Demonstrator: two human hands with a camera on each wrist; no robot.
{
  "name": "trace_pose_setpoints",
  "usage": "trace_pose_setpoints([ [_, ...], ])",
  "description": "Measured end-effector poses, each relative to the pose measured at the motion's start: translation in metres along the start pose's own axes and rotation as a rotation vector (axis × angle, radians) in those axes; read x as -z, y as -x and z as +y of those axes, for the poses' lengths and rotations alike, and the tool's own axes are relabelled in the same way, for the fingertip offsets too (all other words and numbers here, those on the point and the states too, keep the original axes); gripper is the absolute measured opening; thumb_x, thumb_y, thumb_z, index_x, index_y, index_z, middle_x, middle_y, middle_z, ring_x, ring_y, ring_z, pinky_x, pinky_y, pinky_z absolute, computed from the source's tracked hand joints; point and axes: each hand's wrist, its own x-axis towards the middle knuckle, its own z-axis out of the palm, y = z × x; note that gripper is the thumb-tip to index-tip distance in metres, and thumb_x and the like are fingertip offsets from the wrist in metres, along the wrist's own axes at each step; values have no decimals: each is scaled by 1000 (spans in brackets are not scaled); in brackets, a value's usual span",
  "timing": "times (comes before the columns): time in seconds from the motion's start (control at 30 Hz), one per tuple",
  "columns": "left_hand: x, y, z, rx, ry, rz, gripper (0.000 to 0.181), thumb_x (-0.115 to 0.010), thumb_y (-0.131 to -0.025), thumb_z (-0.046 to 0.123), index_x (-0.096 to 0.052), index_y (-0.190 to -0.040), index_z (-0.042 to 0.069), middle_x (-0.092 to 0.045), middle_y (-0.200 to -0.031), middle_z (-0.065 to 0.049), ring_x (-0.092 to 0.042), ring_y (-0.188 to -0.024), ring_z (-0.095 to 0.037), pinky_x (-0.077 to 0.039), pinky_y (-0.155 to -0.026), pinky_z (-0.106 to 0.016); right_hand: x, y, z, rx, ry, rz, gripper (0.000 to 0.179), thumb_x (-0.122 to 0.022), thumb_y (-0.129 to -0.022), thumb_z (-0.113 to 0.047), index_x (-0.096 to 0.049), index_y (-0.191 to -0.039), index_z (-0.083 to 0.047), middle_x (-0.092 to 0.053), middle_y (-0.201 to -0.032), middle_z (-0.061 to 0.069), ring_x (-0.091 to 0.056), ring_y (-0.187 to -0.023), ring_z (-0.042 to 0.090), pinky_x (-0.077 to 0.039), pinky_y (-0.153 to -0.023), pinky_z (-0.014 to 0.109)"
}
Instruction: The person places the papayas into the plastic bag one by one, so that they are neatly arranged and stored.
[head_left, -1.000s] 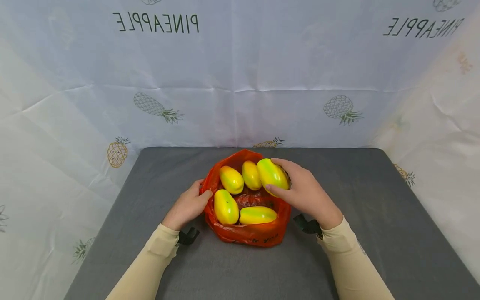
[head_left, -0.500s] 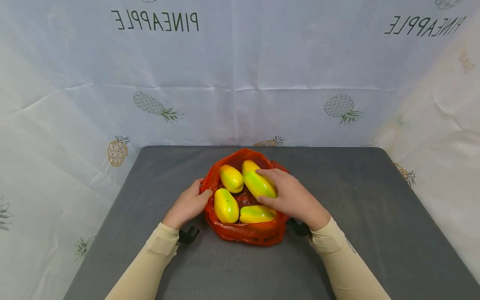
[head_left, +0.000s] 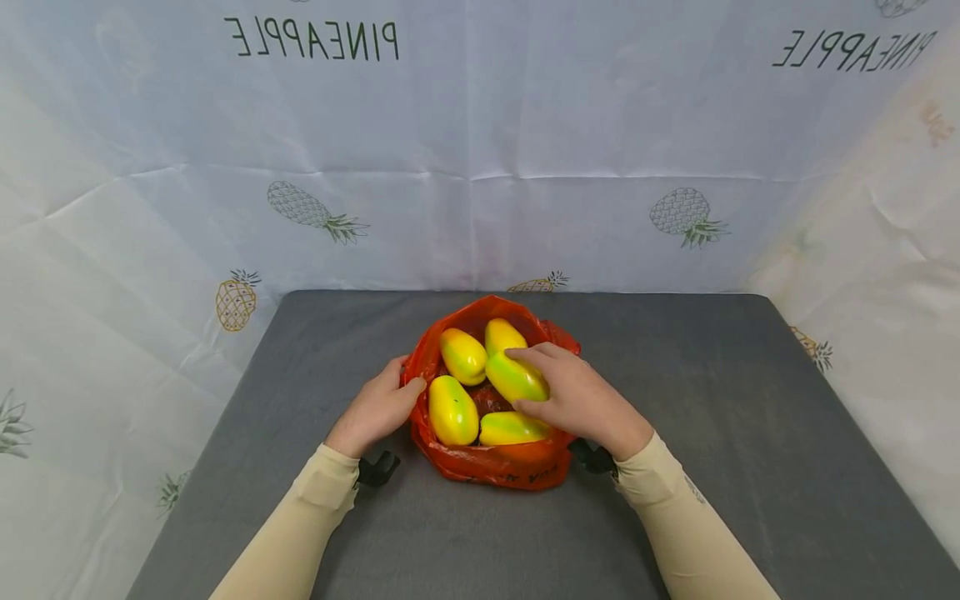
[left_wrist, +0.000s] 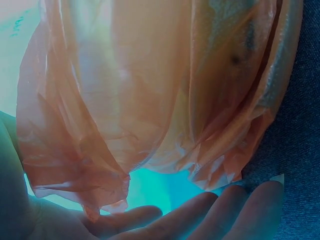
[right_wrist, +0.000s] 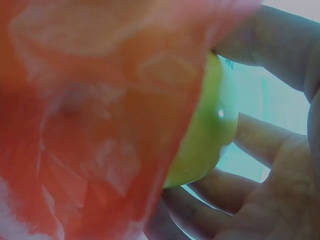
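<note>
A red plastic bag (head_left: 491, 477) sits on the table with its mouth held wide, several smooth yellow-green fruits like mangoes inside. My left hand (head_left: 378, 407) pinches the bag's left rim, thumb over the edge and fingers outside; in the left wrist view its fingers (left_wrist: 200, 212) stretch below the crinkled plastic. With thumb and fingers around it, my right hand (head_left: 581, 396) holds a greener mango (head_left: 516, 377) inside the bag mouth, over the right side. That mango overlaps a yellow mango (head_left: 504, 335) behind it. In the right wrist view the bag's side hides part of the held mango (right_wrist: 210, 125).
Two mangoes lie on the bag's left side, one farther back (head_left: 462, 357) and one nearer (head_left: 453, 411). Another mango (head_left: 513, 428) lies along the front. The grey table (head_left: 720, 500) reaches back to a pineapple-print cloth (head_left: 480, 225).
My right hand has carried the mango left and down, from over the bag's right rim into its mouth. The left hand stays on the rim.
</note>
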Motion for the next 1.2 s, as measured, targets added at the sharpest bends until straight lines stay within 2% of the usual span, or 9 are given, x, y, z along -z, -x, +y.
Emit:
trace_pose_setpoints([
  [0.27,0,0,0,-5,-9,-4,71,-48,-109,41,-29,-168,5,-48,-165,-20,-60,-133,-37,-45,-121,-65,-3,-1,4,14,4,-13,70,-83,-93,-33,-58,-157,-21,-64,-144,9,-63,-117,25,-58,-101,48],
  [0.6,0,-1,-1,-8,-11,-7,71,-48,-109,42,-30,-168,5,-50,-165,-20,-61,-132,-37,-45,-120,-65,-6,-3,7,-19,-6,-66,70,-81,-93,-34,-56,-158,-23,-61,-150,10,-62,-123,26,-56,-106,52],
  [0.93,0,-3,-2,-19,-13,-9,71,-47,-110,41,-29,-168,4,-47,-166,-21,-59,-136,-38,-43,-123,-64,-10,-7,10,-33,12,-97,67,-81,-93,-32,-59,-155,-20,-66,-139,8,-62,-112,21,-57,-101,47],
  [1.2,0,-3,-2,-26,-13,-14,71,-48,-110,41,-29,-168,4,-47,-166,-21,-59,-135,-37,-44,-122,-64,-15,-9,14,-43,6,-118,66,-80,-94,-31,-58,-155,-19,-66,-140,8,-62,-114,22,-57,-103,47],
])
